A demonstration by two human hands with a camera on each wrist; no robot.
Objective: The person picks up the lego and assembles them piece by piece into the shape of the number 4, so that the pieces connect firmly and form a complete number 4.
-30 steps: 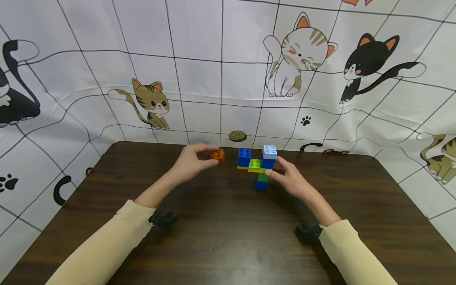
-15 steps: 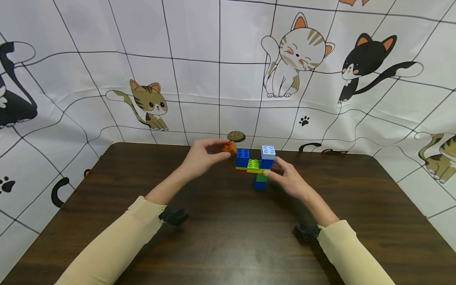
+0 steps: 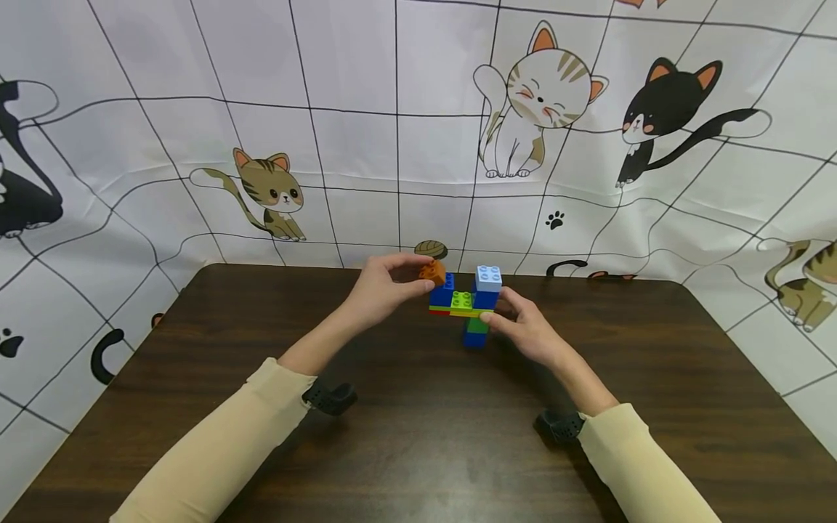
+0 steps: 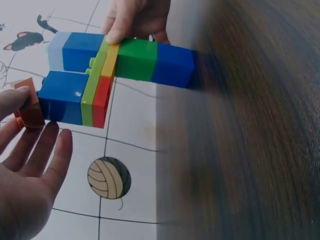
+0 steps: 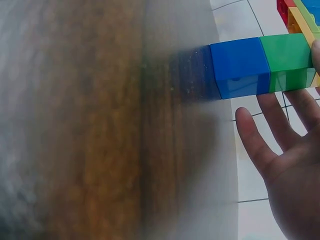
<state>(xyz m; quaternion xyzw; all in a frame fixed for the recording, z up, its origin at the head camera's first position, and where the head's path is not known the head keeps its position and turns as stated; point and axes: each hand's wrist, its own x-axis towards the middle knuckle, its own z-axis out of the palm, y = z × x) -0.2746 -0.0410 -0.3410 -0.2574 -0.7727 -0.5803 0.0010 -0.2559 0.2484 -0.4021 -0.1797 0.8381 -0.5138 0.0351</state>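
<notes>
My left hand (image 3: 382, 292) pinches an orange toy brick (image 3: 433, 272) between thumb and fingers. In the head view that brick, tilted, overlaps the top of the left dark blue brick (image 4: 62, 97); whether the two touch I cannot tell. The blue brick belongs to a brick structure (image 3: 461, 302) standing upright on the table. Its base is a blue brick (image 5: 241, 67) under a green brick (image 5: 287, 56), with thin yellow, red and lime layers above. A light blue brick (image 3: 488, 277) tops its right column. My right hand (image 3: 531, 330) grips the structure's right side, thumb at the yellow layer.
The dark wooden table (image 3: 418, 436) reaches back to a white curtain (image 3: 353, 145) printed with cats and grid lines. Black wrist straps (image 3: 330, 398) sit at both cuffs. The structure stands near the table's far edge.
My left hand has moved right with the orange brick, from apart on the left to over the structure's left blue brick. My right hand has kept its grip on the structure.
</notes>
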